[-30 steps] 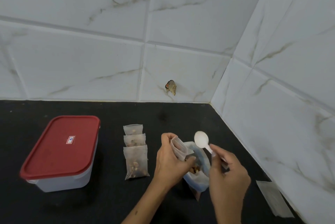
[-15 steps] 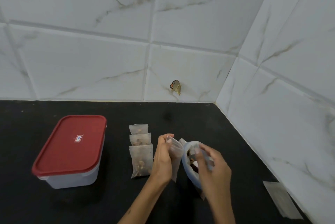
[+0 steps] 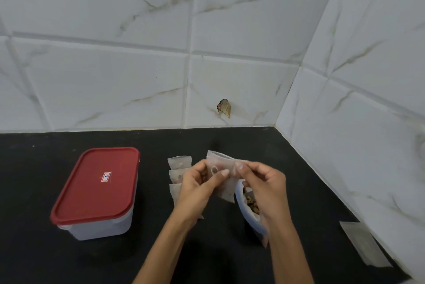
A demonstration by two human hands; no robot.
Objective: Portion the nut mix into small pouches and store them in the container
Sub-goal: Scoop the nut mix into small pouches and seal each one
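Note:
Both hands hold one small translucent pouch (image 3: 226, 186) above the black counter. My left hand (image 3: 200, 182) pinches its left top edge, my right hand (image 3: 262, 182) pinches the right top edge. Nuts show faintly inside it. Under my right hand stands the open nut mix bag (image 3: 249, 209) with brown nuts visible. Three filled pouches (image 3: 178, 169) lie in a row just left of my left hand, partly hidden by it. The white container with a red lid (image 3: 96, 189) sits shut at the left. No spoon is visible.
Empty flat pouches (image 3: 363, 243) lie at the right by the tiled wall. Marble-look tiles close the back and right sides. A small scrap (image 3: 224, 107) sticks to the back wall.
My right hand had a white spoon raised, dipped into the nut bag, and now is off the spoon, pinching the pouch top. The pouch rose and turned flat between both hands.

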